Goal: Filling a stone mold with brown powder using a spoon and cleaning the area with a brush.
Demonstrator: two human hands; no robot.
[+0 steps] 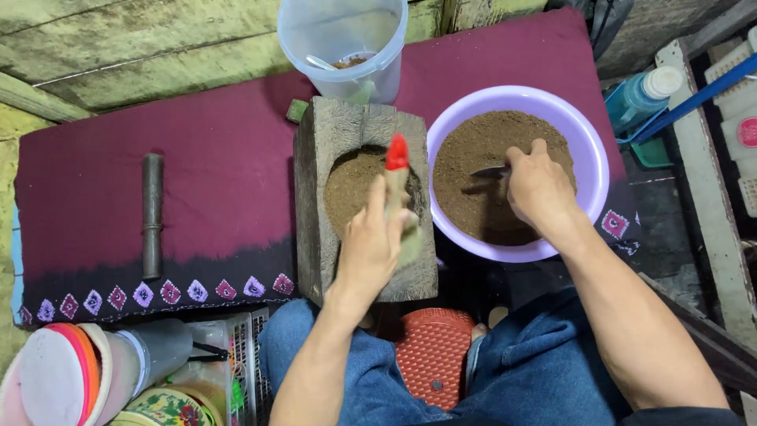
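denim-clad knees frame a red plastic stool nearest the camera. just beyond, the left hand is closed around a red-tipped tool over the brown powder in the wooden block mortar. the right hand grips a dark spoon in the lilac bowl of powder at right. a metal pestle lies far left on the maroon cloth.

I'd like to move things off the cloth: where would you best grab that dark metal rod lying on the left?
Probably take the dark metal rod around its middle, coming from straight above. It lies flat on the maroon cloth, running toward and away from the person, with open cloth on both long sides, so fingers can close across its narrow width.
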